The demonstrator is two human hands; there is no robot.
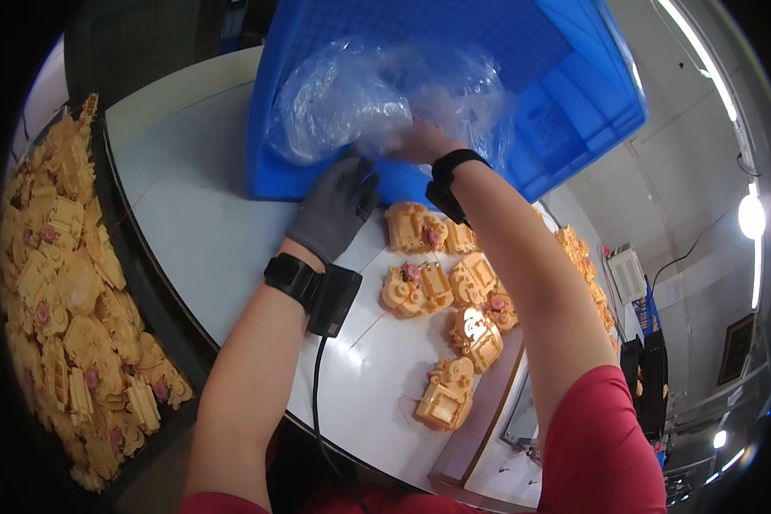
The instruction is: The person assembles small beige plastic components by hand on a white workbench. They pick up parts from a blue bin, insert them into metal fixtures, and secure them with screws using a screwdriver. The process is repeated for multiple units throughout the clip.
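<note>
A clear plastic bag (343, 103) lies crumpled inside a blue plastic crate (385, 182) that is tipped with its opening toward me. My right hand (424, 141), bare, reaches into the crate against the bag; its fingers are blurred and partly hidden by the film. At the crate's near rim is my left hand (334, 206) in a dark grey glove, its fingers apart and close to the bag's lower edge. Several yellow-orange plastic housings (417, 289), some with a reddish round part, sit on the pale tabletop (223, 231) below my right forearm.
A large heap of similar housings (77, 300) fills a dark-edged container at the left. More housings (578, 257) show beyond my right arm. A low wooden-edged divider (480, 428) stands at the table's near right. A black cable (317, 394) hangs from my left wrist device.
</note>
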